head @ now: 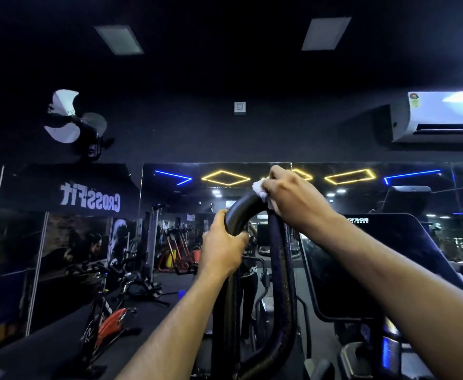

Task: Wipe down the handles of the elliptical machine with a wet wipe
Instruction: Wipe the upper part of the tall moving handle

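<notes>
Dim gym, mirror wall: right hand (290, 198) clamps crumpled white wet wipe (262, 191) against top bend of black looped tubular elliptical handle (242, 208). Left hand (220, 246) curled round left side, steadying. Best wrapped fully, drawn downward with firm pressure.

The handle (242, 208) looks smooth, faintly glossy black; the wet wipe (260, 189) is crumpled white cloth-like tissue.

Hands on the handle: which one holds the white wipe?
The right hand, higher up at the top bend of the handle, pinches the wet wipe. The left hand grips the bar bare, lower down.
</notes>
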### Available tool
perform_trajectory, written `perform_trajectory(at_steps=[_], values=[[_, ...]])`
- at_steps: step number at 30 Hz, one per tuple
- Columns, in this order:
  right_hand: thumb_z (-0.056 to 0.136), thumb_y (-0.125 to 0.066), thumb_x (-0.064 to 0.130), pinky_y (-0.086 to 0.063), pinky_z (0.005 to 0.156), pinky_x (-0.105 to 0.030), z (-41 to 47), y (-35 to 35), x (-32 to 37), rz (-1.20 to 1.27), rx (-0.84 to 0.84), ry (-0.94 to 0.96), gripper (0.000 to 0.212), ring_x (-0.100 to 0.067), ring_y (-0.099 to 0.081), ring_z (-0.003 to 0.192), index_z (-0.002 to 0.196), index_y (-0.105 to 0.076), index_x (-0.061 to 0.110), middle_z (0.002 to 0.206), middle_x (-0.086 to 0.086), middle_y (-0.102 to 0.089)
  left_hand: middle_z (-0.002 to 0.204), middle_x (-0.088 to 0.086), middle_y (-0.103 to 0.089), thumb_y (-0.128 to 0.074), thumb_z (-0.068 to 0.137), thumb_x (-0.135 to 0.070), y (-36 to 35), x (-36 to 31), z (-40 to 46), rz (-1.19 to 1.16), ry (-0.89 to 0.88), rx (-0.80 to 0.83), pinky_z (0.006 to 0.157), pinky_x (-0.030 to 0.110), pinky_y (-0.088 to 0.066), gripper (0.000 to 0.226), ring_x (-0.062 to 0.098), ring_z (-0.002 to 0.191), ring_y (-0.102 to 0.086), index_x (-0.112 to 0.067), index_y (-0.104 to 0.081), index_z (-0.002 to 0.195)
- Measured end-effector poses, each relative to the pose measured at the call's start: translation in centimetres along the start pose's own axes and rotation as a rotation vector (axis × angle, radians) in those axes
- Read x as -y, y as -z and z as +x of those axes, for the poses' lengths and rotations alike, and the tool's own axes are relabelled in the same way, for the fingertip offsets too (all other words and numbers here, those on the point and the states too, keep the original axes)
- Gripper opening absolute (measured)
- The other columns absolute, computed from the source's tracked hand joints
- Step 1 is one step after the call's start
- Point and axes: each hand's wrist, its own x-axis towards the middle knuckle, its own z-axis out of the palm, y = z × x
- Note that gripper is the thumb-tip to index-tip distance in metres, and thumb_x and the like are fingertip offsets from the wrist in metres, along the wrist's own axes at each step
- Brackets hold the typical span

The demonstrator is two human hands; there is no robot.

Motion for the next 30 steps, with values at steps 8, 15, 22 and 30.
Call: perform_trajectory(at_steps=[8, 15, 22, 30], values=[[0.09, -0.06, -0.001, -0.036, 0.067, -0.027, 1.0, -1.5, 3.0, 0.07, 0.026, -0.001, 0.013, -0.018, -0.051, 0.076, 0.096, -0.067, 0.009, 0.099, -0.003, -0.045, 0.098, 0.006, -0.068, -0.067, 0.093, -0.015, 0.2, -0.3, -0.3, 0.012, -0.001, -0.006, 0.064, 0.041, -0.064, 0.038, 0.025, 0.079, -0.074, -0.033, -0.054, 0.123], [0.092, -0.06, 0.0, -0.039, 0.058, -0.031, 1.5, -1.0, 2.5, 0.048, -0.074, -0.095, 0.011, -0.024, -0.058, 0.071, 0.086, -0.065, 0.009, 0.092, -0.005, -0.049, 0.1, 0.007, -0.067, -0.067, 0.094, -0.016, 0.1, -0.2, 0.0, 0.026, -0.005, -0.009, 0.057, 0.029, -0.055, 0.038, 0.024, 0.078, -0.073, -0.033, -0.053, 0.124], [0.094, -0.058, 0.005, -0.044, 0.07, -0.027, 0.1, -0.9, 3.6, 0.191, 0.036, 0.03, 0.01, -0.015, -0.049, 0.081, 0.1, -0.066, 0.008, 0.102, 0.0, -0.043, 0.1, 0.007, -0.068, -0.067, 0.093, -0.018, 0.1, 0.0, 0.0, 0.016, -0.003, -0.001, 0.057, 0.033, -0.056, 0.035, 0.026, 0.079, -0.073, -0.033, -0.055, 0.122], [0.087, -0.064, 0.001, -0.053, 0.075, -0.039, 1.4, -0.1, 1.3, 0.08, 0.06, 0.134, 0.013, -0.025, -0.064, 0.089, 0.096, -0.071, 0.007, 0.11, -0.007, -0.061, 0.097, 0.008, -0.069, -0.066, 0.091, -0.017, 0.1, -0.2, 0.0, 0.004, 0.001, 0.011, 0.054, 0.028, -0.05, 0.036, 0.024, 0.074, -0.071, -0.036, -0.054, 0.119]])
